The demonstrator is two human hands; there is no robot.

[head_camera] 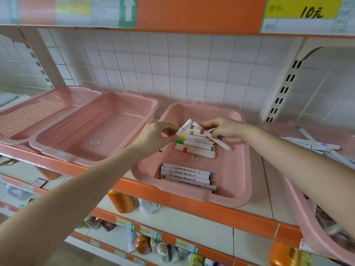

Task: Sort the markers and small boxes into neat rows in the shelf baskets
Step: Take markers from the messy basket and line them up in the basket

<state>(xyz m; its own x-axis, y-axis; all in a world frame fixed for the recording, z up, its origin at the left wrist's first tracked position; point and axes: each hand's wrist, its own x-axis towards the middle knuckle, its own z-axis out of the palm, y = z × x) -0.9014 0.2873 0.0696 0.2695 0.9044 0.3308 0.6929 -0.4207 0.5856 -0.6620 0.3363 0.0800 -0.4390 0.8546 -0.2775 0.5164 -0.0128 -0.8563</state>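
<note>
The far-right basket [307, 217] is cut off, its contents blurred. The left hand [153, 136] has its grip pinched on a white marker [183, 128]. The right hand [225, 131] has its grip curled round more markers [222, 144], just above a laid row [196, 147] in the middle basket [244, 189].

The left hand [153, 134] and right hand [224, 131] were bare, with slim fingers. The left arm [76, 189] and right arm [299, 164] were bare too, smooth and slender along all their visible length (the frame's edge cut each off above the forearm).
</note>
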